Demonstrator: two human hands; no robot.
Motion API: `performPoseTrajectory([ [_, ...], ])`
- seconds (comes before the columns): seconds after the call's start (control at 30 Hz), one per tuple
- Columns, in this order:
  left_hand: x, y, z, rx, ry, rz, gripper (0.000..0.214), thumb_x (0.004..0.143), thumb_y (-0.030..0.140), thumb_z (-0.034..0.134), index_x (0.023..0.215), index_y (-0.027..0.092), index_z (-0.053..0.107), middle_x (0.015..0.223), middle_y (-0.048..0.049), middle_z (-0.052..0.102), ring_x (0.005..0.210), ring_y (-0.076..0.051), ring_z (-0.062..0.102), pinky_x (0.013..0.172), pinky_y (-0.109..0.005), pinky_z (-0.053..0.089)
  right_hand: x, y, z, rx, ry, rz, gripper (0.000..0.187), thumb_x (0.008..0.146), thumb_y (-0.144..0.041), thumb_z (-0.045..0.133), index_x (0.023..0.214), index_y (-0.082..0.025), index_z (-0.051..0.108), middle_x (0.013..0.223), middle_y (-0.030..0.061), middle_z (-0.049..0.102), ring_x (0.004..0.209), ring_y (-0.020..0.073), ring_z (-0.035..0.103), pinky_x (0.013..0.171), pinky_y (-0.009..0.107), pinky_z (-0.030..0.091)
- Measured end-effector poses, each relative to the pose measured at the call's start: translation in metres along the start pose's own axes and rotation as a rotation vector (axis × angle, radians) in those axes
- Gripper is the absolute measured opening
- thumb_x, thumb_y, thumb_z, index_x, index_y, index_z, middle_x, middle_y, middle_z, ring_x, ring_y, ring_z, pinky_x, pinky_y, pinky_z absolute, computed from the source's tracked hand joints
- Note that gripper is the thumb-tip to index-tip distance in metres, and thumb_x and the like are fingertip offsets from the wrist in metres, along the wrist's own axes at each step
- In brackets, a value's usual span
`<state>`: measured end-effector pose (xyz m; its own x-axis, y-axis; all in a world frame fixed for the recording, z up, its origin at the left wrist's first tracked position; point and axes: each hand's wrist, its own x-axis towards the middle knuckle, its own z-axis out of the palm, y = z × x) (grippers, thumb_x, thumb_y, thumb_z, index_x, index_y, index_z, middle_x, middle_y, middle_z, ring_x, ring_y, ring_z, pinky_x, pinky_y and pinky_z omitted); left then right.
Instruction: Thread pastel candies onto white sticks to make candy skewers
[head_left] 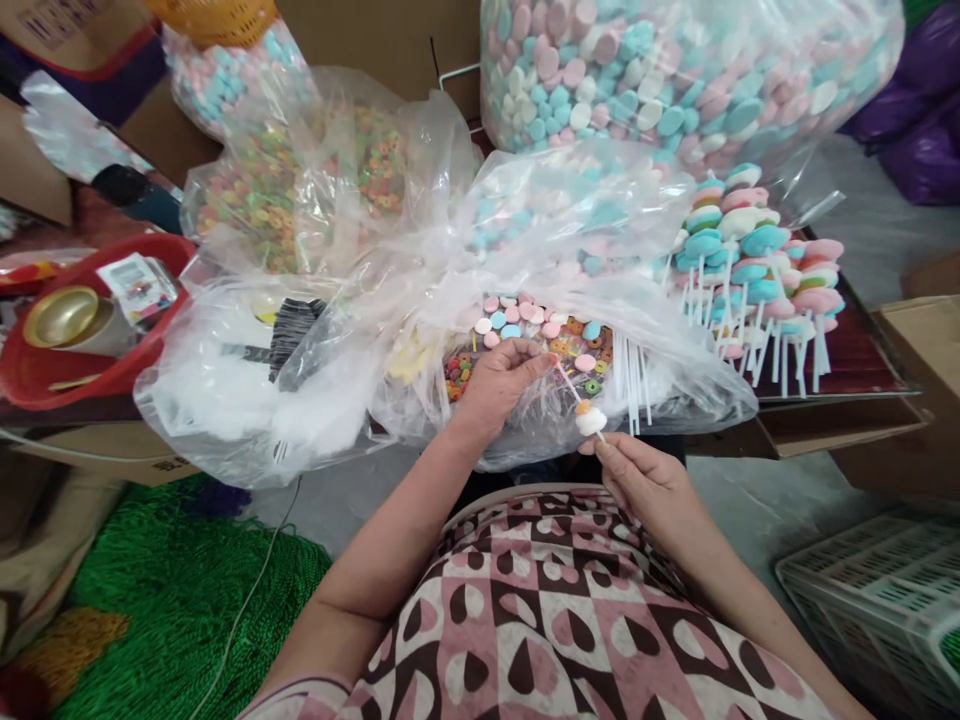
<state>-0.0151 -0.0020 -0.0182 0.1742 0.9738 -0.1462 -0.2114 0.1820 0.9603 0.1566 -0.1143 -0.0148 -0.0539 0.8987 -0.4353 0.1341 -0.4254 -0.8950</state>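
My left hand (498,381) is curled, its fingertips pinching the upper end of a thin pink stick (564,378) just in front of an open clear bag of small ring and disc candies (547,345). My right hand (636,477) is closed round the lower end of the same stick, right below a white candy piece with an orange bit on top (590,418) that is threaded on it. Loose white sticks (631,385) lie in the bag beside my hands. A bunch of finished pastel candy lollipops (757,262) stands to the right.
Big clear bags of pastel candies (675,80) and of coloured rings (300,185) fill the table behind. A red basin (90,375) holding a gold bowl sits at the left. Green netting (180,590) lies on the floor at the left, a white plastic crate (885,590) at the right.
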Motion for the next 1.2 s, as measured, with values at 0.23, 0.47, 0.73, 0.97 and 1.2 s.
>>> performPoseTrajectory([
  [0.23,-0.005,-0.005,0.002,0.137,0.023,0.108,0.021,0.076,0.034,0.072,0.077,0.018,0.059,0.072,0.0036,0.058,0.065,-0.008,0.05,0.063,-0.021,0.04,0.001,-0.002,0.005,-0.017,0.012,0.034,0.043,0.088,-0.057,0.053,0.093,-0.016,0.066,0.046,-0.007,0.036,0.043,0.0093,0.03,0.041,0.023,0.02],
  [0.47,-0.025,-0.008,0.012,0.595,-0.145,0.396,0.019,0.089,0.031,0.057,0.081,0.018,0.067,0.082,-0.0025,0.07,0.079,-0.013,0.062,0.076,-0.024,0.046,0.003,-0.003,0.006,0.053,0.031,0.074,0.042,0.085,-0.057,0.057,0.092,-0.017,0.065,0.046,-0.0066,0.039,0.04,0.0085,0.029,0.039,0.023,0.02],
  [0.73,-0.009,0.012,-0.015,0.926,-0.04,0.427,0.023,0.094,0.027,0.049,0.1,0.017,0.068,0.099,-0.0072,0.071,0.095,-0.018,0.063,0.089,-0.03,0.046,0.005,0.003,0.006,0.202,0.103,0.043,0.039,0.084,-0.055,0.062,0.093,-0.017,0.065,0.05,-0.0061,0.042,0.042,0.0072,0.029,0.042,0.023,0.017],
  [0.97,0.012,0.013,-0.044,1.522,0.007,0.345,0.021,0.093,0.026,0.05,0.097,0.017,0.069,0.101,-0.0103,0.066,0.099,-0.025,0.058,0.088,-0.038,0.043,0.002,0.006,0.006,0.223,0.117,0.082,0.041,0.083,-0.056,0.063,0.092,-0.017,0.066,0.051,-0.0062,0.041,0.042,0.0062,0.027,0.043,0.023,0.015],
  [1.2,0.0,0.011,-0.05,1.101,0.081,0.266,0.012,0.087,0.028,0.059,0.087,0.017,0.065,0.086,-0.0034,0.068,0.085,-0.018,0.06,0.081,-0.03,0.045,0.003,0.009,0.007,0.211,0.117,0.062,0.041,0.083,-0.057,0.063,0.094,-0.018,0.065,0.051,-0.0064,0.041,0.042,0.0068,0.027,0.042,0.023,0.015],
])
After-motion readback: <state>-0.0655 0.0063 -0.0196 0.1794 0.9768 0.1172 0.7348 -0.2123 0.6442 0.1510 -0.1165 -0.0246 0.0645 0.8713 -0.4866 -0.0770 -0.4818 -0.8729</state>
